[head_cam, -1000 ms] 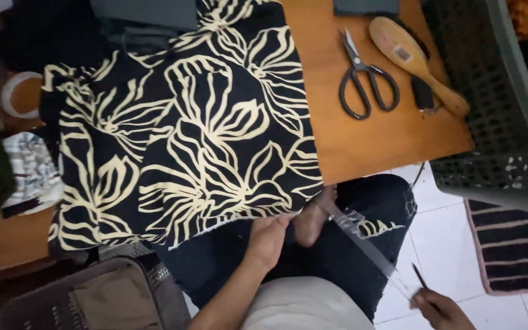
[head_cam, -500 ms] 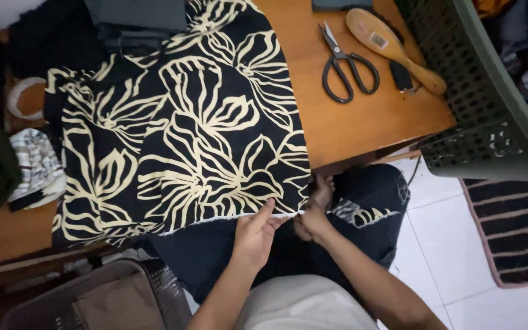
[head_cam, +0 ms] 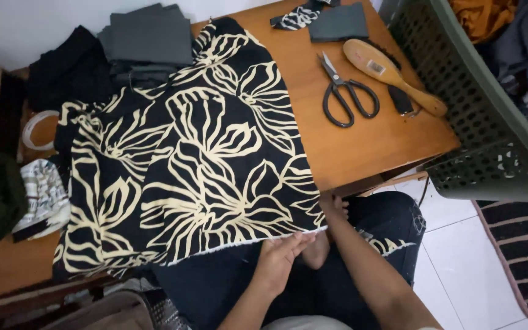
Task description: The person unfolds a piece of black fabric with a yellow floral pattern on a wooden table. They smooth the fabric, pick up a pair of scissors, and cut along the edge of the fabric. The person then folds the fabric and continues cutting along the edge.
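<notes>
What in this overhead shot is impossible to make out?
Head view only:
- Right hand: its fingers slip under the patterned fabric, so whether it pinches the cloth is unclear.
- Left hand: touches the fabric's white edge; its grip is unclear.
- Table: much of its top lies beneath the fabric.
- Green basket: cut off by the right edge; its contents are only partly seen.
- Scissors and wooden brush: the brush label is too small to read.

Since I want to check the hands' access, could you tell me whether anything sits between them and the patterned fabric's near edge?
Nothing visible does: the left hand touches the patterned fabric at its near edge, and the right hand is against its corner.
</notes>
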